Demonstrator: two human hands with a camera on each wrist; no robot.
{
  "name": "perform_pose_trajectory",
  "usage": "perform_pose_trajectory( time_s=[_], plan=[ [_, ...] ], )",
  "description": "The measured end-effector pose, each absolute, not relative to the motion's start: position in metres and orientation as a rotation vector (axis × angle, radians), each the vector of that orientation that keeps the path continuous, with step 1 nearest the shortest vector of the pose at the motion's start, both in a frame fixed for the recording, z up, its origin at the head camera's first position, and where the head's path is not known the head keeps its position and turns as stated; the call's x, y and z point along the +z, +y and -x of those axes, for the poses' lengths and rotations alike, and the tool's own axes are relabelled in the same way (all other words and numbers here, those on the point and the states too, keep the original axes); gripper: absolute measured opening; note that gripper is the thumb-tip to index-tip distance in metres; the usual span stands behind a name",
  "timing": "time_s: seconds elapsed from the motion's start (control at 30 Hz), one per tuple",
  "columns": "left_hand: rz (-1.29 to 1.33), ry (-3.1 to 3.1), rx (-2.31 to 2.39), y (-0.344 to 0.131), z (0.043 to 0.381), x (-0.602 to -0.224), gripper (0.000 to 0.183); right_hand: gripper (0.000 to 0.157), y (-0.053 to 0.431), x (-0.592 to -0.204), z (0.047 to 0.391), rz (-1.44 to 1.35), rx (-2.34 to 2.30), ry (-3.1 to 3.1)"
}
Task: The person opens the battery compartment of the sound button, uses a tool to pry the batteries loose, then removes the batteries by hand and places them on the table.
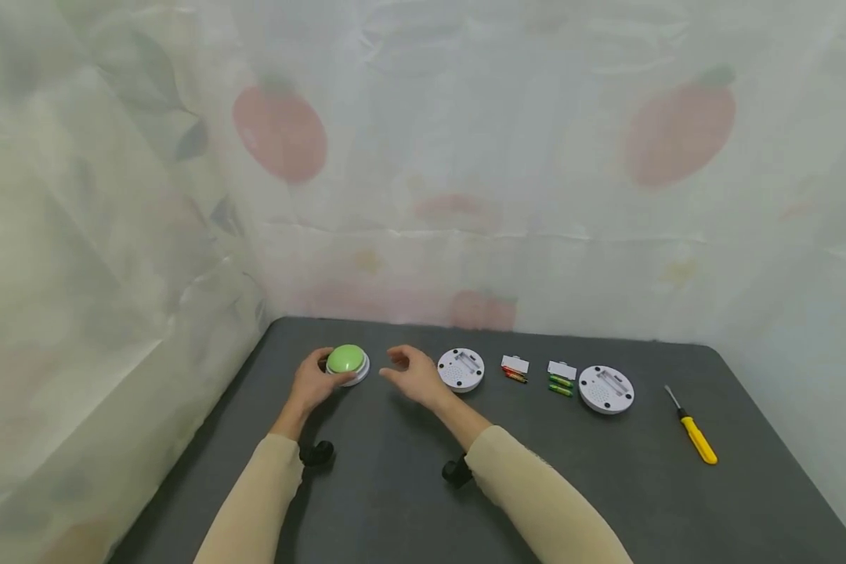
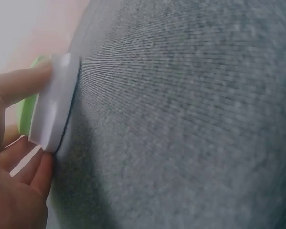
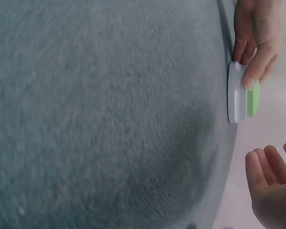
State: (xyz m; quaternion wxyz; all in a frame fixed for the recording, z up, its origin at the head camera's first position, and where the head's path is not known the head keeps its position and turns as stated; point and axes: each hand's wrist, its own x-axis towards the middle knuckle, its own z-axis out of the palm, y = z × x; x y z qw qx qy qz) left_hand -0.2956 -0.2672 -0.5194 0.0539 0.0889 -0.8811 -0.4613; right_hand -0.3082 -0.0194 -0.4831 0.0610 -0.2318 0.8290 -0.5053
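Green button [image 1: 345, 358] is gripped by the left hand [image 1: 313, 384] at left of the table [image 1: 395, 493], nothing's held by the right hand [image 1: 419, 378], fingers parted, and batteries [image 1: 560, 390] apparently haven't been put in two upturned buttons [image 1: 461, 370] [image 1: 606, 390] yet.

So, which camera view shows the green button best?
The head view: the green button, held by the left hand, appears from above with its round dome nearly uncovered, though small. The left wrist view shows it larger but side-on, partly covered by thumb and fingers; the right wrist view is also side-on, partly covered.
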Motion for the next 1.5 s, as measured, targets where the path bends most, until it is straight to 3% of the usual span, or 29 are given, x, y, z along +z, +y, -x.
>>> perform_pose_trajectory(
  time_s=[0.77,1.5],
  plan=[
    [0.163,-2.783,-1.552,-0.265,0.271,-0.513,0.075,0.054,-0.041,-0.511,0.301,0.768,-1.469,2.466],
    [0.527,-2.806,-1.739,-0.250,0.243,-0.494,0.070,0.067,-0.006,-0.501,0.272,0.793,-1.541,2.308]
  ],
)
